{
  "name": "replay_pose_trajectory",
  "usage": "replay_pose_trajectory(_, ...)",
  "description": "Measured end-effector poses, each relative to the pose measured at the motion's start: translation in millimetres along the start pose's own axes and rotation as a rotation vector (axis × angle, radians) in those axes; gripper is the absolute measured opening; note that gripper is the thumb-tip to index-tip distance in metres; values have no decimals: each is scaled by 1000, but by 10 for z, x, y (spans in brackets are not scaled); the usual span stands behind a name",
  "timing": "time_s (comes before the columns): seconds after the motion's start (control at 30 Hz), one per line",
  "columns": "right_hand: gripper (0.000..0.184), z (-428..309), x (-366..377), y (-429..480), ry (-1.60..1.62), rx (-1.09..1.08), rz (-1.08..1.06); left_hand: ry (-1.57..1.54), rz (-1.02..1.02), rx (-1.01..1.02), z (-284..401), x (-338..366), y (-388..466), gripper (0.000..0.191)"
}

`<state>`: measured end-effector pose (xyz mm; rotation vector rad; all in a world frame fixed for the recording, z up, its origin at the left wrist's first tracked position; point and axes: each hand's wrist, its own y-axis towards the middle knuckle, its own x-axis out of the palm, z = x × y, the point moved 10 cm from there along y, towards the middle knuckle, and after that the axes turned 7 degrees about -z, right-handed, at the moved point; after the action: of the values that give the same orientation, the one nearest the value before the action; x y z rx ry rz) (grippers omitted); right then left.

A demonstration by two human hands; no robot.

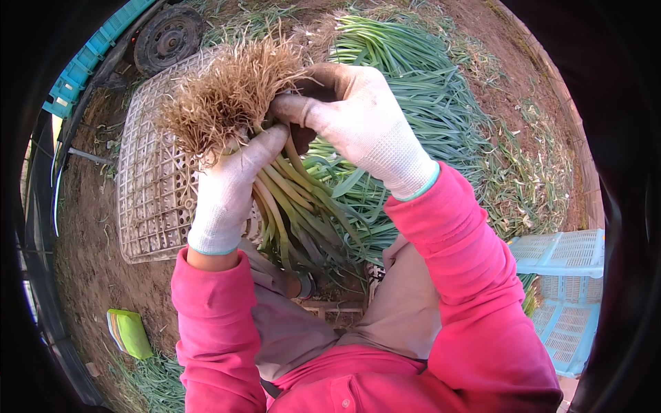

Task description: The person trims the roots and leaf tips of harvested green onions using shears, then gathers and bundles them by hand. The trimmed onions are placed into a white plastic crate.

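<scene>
My left hand (227,180), in a white knit glove, is closed around a bundle of long green-leaved plants with pale stalks (279,191). Their dry brown roots (232,93) point up and away from me, and the leaves hang down towards my knees. Gloved too, my right hand (356,113) has its thumb and fingers bent against the bundle just under the roots, its palm side stained brown. Whether it pinches a single stalk cannot be seen. Beyond it lies a large heap of similar green plants (434,103) on the ground.
An upturned, dirty plastic crate (155,170) stands at the left, with a wheel (168,44) behind it. Light blue crates (563,310) are at the right. A green bag (131,333) lies at the lower left. Leaf scraps (537,191) litter the soil beside the heap.
</scene>
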<state>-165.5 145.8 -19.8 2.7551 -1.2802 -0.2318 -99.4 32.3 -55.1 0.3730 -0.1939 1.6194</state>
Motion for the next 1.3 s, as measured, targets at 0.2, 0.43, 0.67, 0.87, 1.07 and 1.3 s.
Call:
replay_pose_trajectory(0.2, 29, 1, -289, 57, 92, -109, 63, -3, 135, -117, -69, -192, -11, 26)
replay_pose_trajectory(0.43, 38, -54, -454, 66, -23, -84, 201, -93, 166, -87, -53, -232, -30, 24)
replay_pose_trajectory(0.67, 30, -74, 146, -63, -276, -198, 245, -127, 119, 25, -42, -191, 49, 24)
replay_pose_trajectory(0.87, 25, 61, 123, -117, -82, -192, 405, -53, 79, 3, -51, -144, 55, 27)
replay_pose_trajectory(1.07, 28, 90, 138, -106, -80, -241, 463, -67, 54, 59, -38, -90, 96, 27)
replay_pose_trajectory(1.3, 32, 59, 239, -178, -136, -293, 545, 52, 185, 103, -139, -295, 67, 31)
